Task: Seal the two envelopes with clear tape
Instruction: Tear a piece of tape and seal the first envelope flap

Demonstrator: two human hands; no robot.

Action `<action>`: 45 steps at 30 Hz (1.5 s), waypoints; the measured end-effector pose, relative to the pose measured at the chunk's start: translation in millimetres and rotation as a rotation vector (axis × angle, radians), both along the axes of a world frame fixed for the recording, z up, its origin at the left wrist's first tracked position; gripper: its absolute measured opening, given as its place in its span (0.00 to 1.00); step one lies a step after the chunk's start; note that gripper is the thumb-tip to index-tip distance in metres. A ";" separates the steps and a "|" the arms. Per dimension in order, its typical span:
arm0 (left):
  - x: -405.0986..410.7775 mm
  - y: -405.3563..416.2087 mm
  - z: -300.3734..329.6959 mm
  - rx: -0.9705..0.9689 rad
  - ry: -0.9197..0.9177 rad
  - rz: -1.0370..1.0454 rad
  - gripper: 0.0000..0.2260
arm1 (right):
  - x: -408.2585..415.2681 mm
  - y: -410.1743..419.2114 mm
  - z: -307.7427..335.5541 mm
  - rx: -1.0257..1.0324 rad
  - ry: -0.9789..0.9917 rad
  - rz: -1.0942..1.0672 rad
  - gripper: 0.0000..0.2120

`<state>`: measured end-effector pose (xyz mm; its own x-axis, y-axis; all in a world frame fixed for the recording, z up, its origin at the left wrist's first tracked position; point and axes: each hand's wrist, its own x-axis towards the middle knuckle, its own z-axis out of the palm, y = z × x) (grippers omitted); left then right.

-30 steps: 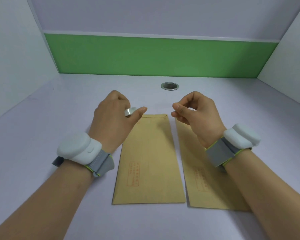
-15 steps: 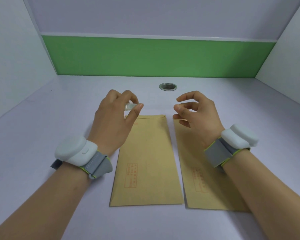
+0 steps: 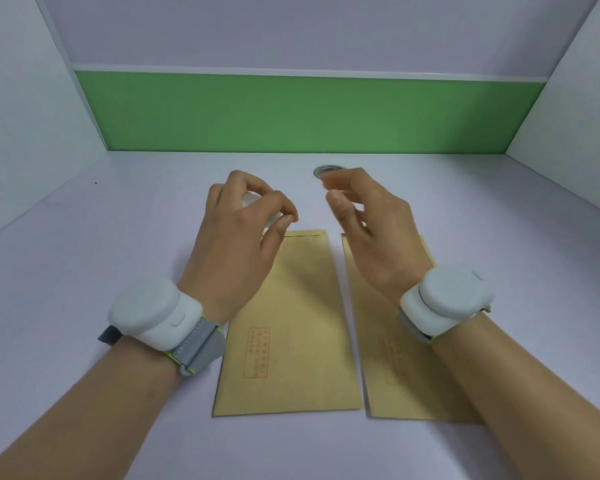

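- Head view: two envelopes lie side by side on the desk [image 3: 84,271], well apart from the grommet [image 3: 328,171] behind them.
- Left envelope [image 3: 291,323] is flat, with a red stamp near its lower left.
- Right envelope [image 3: 388,341] is partly under the right forearm.
- Left hand [image 3: 236,244] curls round the tape roll [image 3: 253,202], raised over the left envelope's top corner.
- Right hand [image 3: 374,230] hovers over the right envelope's top, fingers loosely bent; whether it pinches a tape end I cannot tell.

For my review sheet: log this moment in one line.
left hand: grips clear tape roll | right hand: empty, fingers curled | two brown paper envelopes: flat, untaped
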<state>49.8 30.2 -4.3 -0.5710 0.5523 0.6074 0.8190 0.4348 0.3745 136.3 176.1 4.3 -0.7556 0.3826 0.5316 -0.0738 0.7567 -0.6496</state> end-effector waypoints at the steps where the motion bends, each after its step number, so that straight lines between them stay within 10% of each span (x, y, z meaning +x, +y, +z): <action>1: 1.1 0.6 0.1 -0.008 0.018 -0.015 0.06 | -0.5 -3.5 -0.1 0.037 -0.007 0.079 0.14; 45: 1.2 6.3 -4.6 -0.029 -0.073 0.033 0.10 | -3.5 -12.8 -3.4 0.249 -0.239 0.114 0.07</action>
